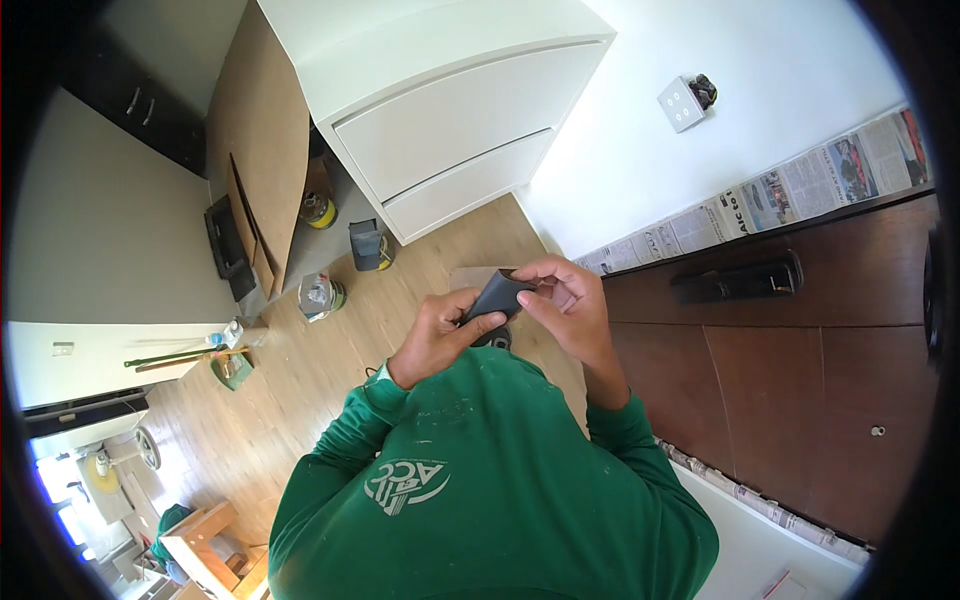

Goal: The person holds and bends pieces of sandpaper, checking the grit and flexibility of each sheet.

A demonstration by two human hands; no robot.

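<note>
In front of my chest, both hands hold a folded piece of dark grey sandpaper [492,299] with a brownish inner side showing at its upper end. My left hand [436,332] is closed round its lower left part, thumb lying along the near face. With thumb and fingers, my right hand [568,303] pinches the upper right end. Part of a dark shoe [494,337] shows below the sandpaper. Green sleeves cover both forearms.
To the right stands a dark brown wooden door [770,370] with a black lock handle [738,282]; newspaper [760,205] is taped along its frame. White drawers [460,120] stand ahead. Several cans, including an open paint can [320,296], sit on the wood floor at left, near a dustpan [232,370].
</note>
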